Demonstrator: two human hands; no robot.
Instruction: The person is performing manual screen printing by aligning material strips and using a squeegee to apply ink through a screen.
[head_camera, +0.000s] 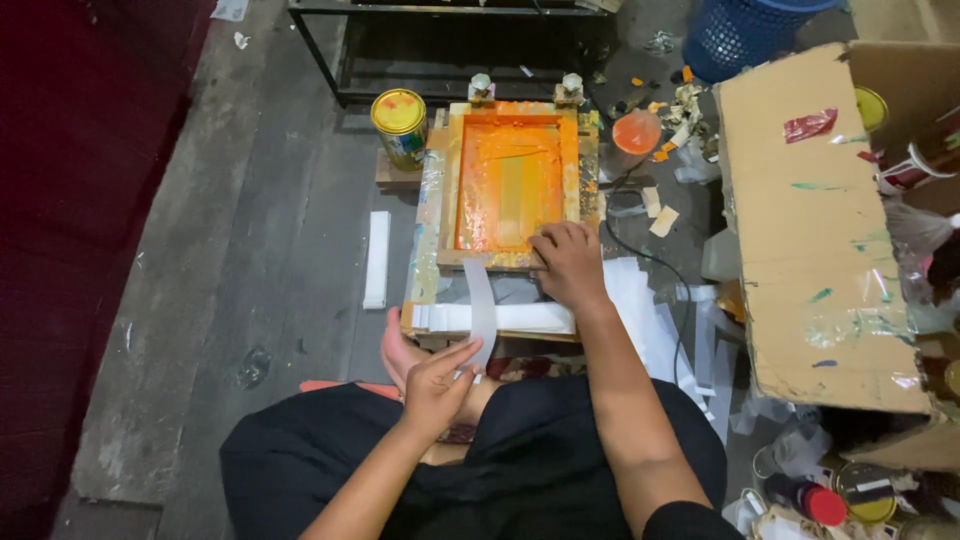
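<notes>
white paper strip (481, 300) runs from under the lower edge of the printing frame (512, 185) down to the left hand (437, 385), whose thumb and fingertips are closed on the strip's near end, holding it lifted and slightly curved above the lap. the right hand (570, 262) lies palm down with fingers curled on the frame's bottom right corner, pressing there and grasping nothing. the strip crosses a stack of white strips (500, 318) lying sideways on the wooden base (425, 240) just below the frame. the mesh inside the frame is coated in wet-looking orange ink, and the risk i judge greatest is that ink: if the right hand slips inward, or the frame drops while the strip slides, the paper could smear or pick up stray orange. a hard or skewed pull could crease or tear the thin strip, or drag the stack out of line. a yellow-lidded can (400, 125) stands just beside the frame's upper left corner and an orange-smeared cup (636, 132) near its upper right; a jolt to the base could tip either. the paint-flecked cardboard box (815, 220) sits well apart on the right.
</notes>
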